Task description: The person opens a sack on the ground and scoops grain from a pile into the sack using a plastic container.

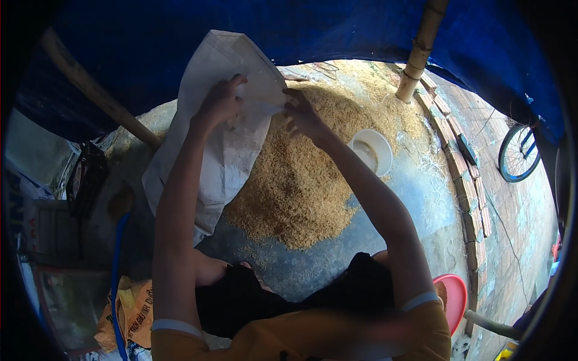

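A large white woven sack (244,135) hangs upright in front of me, its top corner raised. My left hand (221,103) is closed with bent fingers on the sack's near face. At the sack's right edge, my right hand (305,118) pinches the material between thumb and forefinger, the other fingers partly spread. A broad heap of golden grain or husks (295,192) lies on the floor beside and behind the sack. In the right side of the heap sits a white plastic bucket (380,153), tilted, its inside facing me.
Overhead hangs a blue tarp (337,27) with a bamboo pole (415,72) at the right. Stacked bricks (460,159) edge the grain area. A bicycle wheel (521,153) stands beyond. Near my right knee is a red basin (454,301); an orange printed sack (135,313) lies left.
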Available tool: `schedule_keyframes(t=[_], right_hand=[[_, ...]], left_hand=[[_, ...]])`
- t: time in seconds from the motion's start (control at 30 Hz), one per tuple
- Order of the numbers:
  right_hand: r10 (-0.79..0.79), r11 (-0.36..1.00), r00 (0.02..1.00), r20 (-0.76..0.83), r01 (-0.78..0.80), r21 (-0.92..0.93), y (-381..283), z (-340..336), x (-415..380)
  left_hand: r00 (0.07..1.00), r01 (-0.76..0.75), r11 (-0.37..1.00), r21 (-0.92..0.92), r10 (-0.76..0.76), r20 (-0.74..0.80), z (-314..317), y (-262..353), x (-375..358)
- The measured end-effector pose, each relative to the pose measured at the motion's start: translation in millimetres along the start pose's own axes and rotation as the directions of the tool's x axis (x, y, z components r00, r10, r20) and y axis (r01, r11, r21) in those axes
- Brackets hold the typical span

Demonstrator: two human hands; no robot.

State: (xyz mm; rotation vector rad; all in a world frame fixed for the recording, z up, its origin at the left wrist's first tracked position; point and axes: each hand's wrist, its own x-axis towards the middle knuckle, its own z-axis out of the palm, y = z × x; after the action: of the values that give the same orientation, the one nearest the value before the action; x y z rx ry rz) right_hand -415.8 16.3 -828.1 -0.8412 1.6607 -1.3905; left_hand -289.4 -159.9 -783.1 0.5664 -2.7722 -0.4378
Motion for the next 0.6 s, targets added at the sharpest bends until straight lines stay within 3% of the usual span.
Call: schedule_keyframes(t=[0.1, 0.13, 0.17, 0.2, 0.23, 0.3, 0.37, 0.43, 0.47, 0.6], right_hand=[[-0.07, 0.995, 0.998, -0.005, 0.071, 0.07, 6.8, 7.8, -5.0], [-0.067, 0.997, 0.998, -0.004, 0.067, 0.047, 9.4, 3.9, -6.8], [-0.064, 0.998, 0.998, -0.004, 0.064, 0.023, 11.9, -0.5, -8.1], [-0.063, 0.998, 0.998, -0.001, 0.063, 0.022, 15.1, -5.0, -7.6], [-0.055, 0.998, 0.998, -0.01, 0.055, 0.036, 18.7, -10.1, -5.9], [-0.041, 0.998, 0.999, -0.016, 0.042, 0.046, 19.0, -16.2, -6.0], [0.049, 0.997, 0.998, 0.026, -0.051, 0.055, 13.8, -19.8, -9.4], [0.056, 0.998, 0.998, 0.04, -0.057, 0.036, 14.7, -28.6, -10.2], [0.057, 0.998, 0.997, 0.054, -0.058, 0.021, 15.1, -32.4, -10.1], [0.042, 0.999, 0.998, 0.046, -0.042, 0.003, 9.9, -35.8, -5.2]], left_hand=[[0.96, 0.163, 0.982, 0.091, -0.136, -0.244, -14.2, -64.6, -1.9], [0.915, 0.341, 0.937, 0.074, -0.313, -0.254, -32.6, -70.2, -9.6], [0.865, 0.347, 0.936, 0.053, -0.298, -0.404, -29.1, -123.9, -12.0], [0.8, 0.405, 0.914, 0.027, -0.34, -0.495, -32.4, -158.8, -20.8], [0.723, 0.425, 0.898, -0.111, -0.411, -0.555, -29.7, -205.4, -32.1], [0.515, 0.713, 0.685, -0.147, -0.654, -0.554, -24.7, -236.8, -68.8], [0.545, 0.697, 0.7, -0.159, -0.66, -0.516, -7.9, -260.4, -78.7], [0.608, 0.659, 0.731, -0.18, -0.658, -0.445, 37.1, -258.3, -225.4], [0.636, 0.64, 0.744, -0.192, -0.654, -0.41, 18.5, -310.0, -123.2], [0.733, 0.567, 0.786, -0.246, -0.618, -0.284, 6.3, -427.0, -136.3]])
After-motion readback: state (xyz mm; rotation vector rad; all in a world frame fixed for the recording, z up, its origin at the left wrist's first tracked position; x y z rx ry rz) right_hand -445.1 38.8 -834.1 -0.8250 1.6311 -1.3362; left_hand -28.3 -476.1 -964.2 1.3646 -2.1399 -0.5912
